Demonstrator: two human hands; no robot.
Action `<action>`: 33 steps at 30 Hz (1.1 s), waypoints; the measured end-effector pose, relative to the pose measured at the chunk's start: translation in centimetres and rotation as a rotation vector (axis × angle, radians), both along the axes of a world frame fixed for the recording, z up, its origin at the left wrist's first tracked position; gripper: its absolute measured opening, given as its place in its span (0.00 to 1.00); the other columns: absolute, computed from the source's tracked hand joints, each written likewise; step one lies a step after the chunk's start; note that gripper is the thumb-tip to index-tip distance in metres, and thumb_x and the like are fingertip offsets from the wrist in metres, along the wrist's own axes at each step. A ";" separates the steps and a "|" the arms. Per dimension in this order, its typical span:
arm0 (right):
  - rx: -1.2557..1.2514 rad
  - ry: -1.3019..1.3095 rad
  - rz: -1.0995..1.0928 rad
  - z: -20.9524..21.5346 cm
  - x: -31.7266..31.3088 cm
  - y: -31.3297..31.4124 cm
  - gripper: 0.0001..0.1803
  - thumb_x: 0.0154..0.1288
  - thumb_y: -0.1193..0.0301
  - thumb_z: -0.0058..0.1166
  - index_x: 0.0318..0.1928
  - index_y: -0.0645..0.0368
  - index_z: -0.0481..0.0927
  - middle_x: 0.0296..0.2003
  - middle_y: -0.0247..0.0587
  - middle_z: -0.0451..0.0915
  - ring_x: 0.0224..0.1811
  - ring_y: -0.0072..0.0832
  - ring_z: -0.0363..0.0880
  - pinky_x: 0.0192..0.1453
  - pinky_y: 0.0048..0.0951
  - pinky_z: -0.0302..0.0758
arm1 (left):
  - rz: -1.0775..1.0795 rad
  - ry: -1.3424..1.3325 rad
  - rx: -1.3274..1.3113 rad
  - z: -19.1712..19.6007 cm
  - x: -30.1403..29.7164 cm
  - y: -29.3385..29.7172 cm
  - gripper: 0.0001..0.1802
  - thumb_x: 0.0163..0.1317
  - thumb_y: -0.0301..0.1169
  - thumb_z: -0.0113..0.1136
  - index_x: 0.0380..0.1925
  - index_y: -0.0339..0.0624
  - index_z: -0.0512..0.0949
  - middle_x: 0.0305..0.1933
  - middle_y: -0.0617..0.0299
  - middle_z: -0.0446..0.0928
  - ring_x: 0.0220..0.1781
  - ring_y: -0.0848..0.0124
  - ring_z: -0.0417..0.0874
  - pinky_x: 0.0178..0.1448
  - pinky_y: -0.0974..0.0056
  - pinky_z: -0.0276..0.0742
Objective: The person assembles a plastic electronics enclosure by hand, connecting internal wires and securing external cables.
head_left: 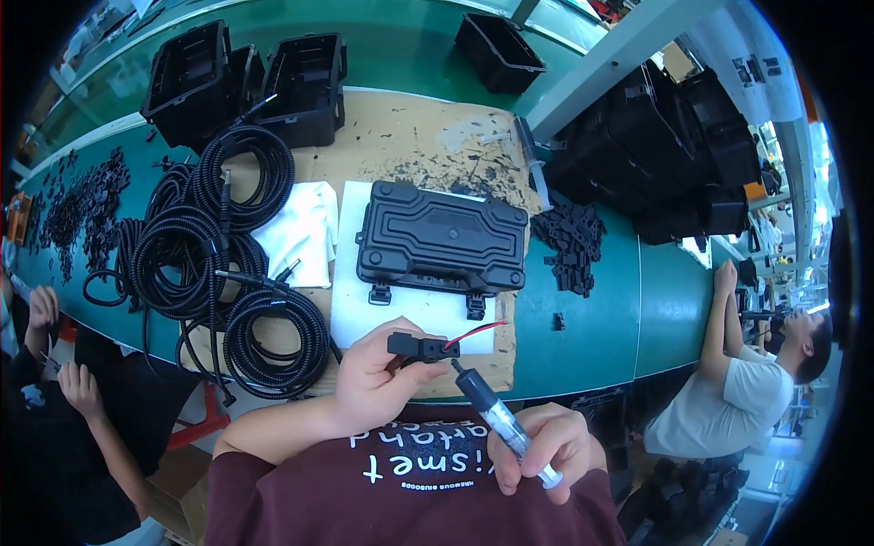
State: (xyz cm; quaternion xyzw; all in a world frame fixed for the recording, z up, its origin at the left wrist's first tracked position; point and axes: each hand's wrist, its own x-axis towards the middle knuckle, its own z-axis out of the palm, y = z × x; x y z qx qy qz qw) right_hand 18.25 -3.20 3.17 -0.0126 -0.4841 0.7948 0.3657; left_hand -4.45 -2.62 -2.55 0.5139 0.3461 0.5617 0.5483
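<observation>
Head view: left hand (375, 378) pinches a small black connector (410, 346) with a red wire (475, 331) trailing right, held near the bench's near edge. Right hand (537, 450) is closed around a clear syringe-like applicator (499, 420), its dark tip touching or just beside the connector. Closed black housing (442, 241) lies just beyond on white paper (401, 314). Coiled black cables (228, 264) wait at left. Judgement: connector is being treated; fitting it to housing remains.

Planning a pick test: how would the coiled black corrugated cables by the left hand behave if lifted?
The coiled cables would probably sag and spring loose, since no ties are visible. Their ribbed sheath likely grips well. Overlapping loops and trailing plug ends may drag neighbouring coils along.
</observation>
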 end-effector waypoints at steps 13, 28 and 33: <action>-0.002 0.057 -0.034 -0.3 -0.2 -0.5 0.25 0.62 0.61 0.63 0.51 0.68 0.75 0.32 0.51 0.78 0.29 0.35 0.79 0.30 0.32 0.74 | 0.051 0.133 0.165 0.5 -0.1 0.4 0.13 0.55 0.20 0.66 0.41 0.34 0.78 0.31 0.58 0.76 0.30 0.72 0.76 0.34 0.70 0.70; -0.061 0.079 -0.026 -0.2 0.1 -0.6 0.26 0.63 0.61 0.61 0.53 0.67 0.73 0.31 0.51 0.78 0.29 0.35 0.79 0.29 0.31 0.72 | 0.043 0.150 0.211 0.7 -0.2 0.4 0.16 0.54 0.18 0.65 0.44 0.32 0.78 0.34 0.57 0.76 0.31 0.72 0.77 0.36 0.71 0.71; -0.107 0.131 -0.017 -0.2 0.3 -0.4 0.26 0.63 0.61 0.61 0.54 0.68 0.73 0.32 0.52 0.78 0.30 0.35 0.79 0.30 0.31 0.72 | 0.004 0.144 0.139 1.2 -0.3 0.4 0.14 0.52 0.18 0.66 0.41 0.32 0.80 0.35 0.61 0.74 0.31 0.74 0.75 0.37 0.72 0.71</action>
